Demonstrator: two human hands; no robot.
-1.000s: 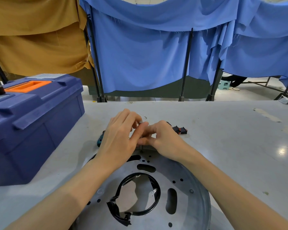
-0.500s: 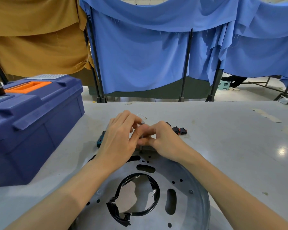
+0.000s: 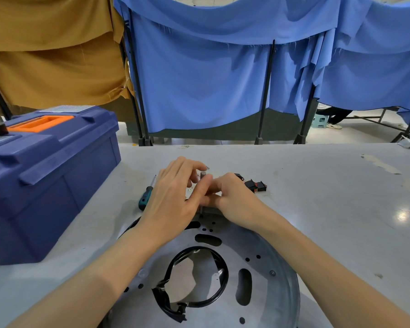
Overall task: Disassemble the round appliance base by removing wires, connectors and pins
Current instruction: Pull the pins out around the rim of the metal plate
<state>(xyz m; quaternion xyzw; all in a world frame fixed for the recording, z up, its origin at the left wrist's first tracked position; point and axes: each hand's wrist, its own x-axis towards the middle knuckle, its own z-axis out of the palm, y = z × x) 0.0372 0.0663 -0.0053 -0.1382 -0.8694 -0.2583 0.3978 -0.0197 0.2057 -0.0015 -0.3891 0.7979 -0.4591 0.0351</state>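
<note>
The round metal base (image 3: pixel 277 263) lies flat at the near edge of the table, with a black wire loop (image 3: pixel 220 290) taped around its centre hole. Both hands meet at the base's far rim. My left hand (image 3: pixel 175 195) pinches a small grey pin (image 3: pixel 203 174) between thumb and fingertips. My right hand (image 3: pixel 234 200) grips a small upright metal part (image 3: pixel 210 209) on the rim, right against the left thumb. A thin rod (image 3: pixel 201 210) runs down from the fingers to the base. Most of the part is hidden by the fingers.
A screwdriver with a teal handle (image 3: pixel 144 198) lies just left of my left hand. Black and red connectors (image 3: pixel 256 185) sit on the table behind my right hand. A big blue toolbox (image 3: pixel 47 176) stands at the left. Blue and tan curtains hang beyond the table (image 3: pixel 329 209).
Both hands stay at the base's far rim. The left fingers have shifted slightly, and the top of the grey pin now shows between them.
</note>
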